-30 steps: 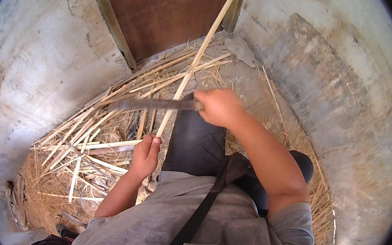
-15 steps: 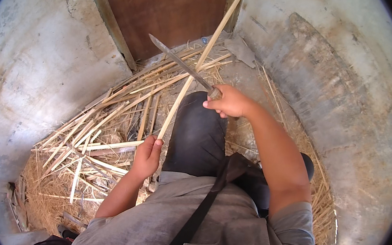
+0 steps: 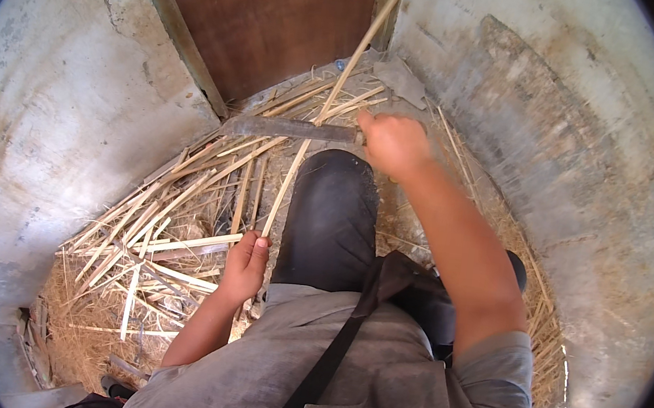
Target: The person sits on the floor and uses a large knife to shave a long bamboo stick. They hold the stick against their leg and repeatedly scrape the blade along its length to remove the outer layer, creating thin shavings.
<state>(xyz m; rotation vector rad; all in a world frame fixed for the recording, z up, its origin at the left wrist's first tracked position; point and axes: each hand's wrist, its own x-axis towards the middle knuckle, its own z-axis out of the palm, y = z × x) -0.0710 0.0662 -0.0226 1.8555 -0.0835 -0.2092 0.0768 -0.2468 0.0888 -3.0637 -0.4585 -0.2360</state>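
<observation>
Fingers of the left hand [image 3: 244, 267] are gripping the near end of the strip [image 3: 292, 172], and those of the right hand [image 3: 395, 143] are closing round the handle of the knife [image 3: 287, 128]. Pale walls [image 3: 57, 120] are flanking the work, and a brown door [image 3: 270, 23] is standing ahead, so a good stroke is needing to stay compact. A pile [image 3: 211, 172] of similar pieces is lying to the left, under the blade's reach; keeping the point from snagging there is likely helping. One dark-clad leg [image 3: 332, 212] is bending with its knee near the blade, so good practice is steering the edge away from it. The strip is slanting from the left hand, just left of the knee, toward the door's right side, where its far end is rising. Best, probably, is holding it steady while taking thin, even shavings. The knife is crossing it sideways, beyond the knee; whether the edge is biting, the view is not showing. The left thumb is lying against the strip, so strokes are best stopping well short of it.
</observation>
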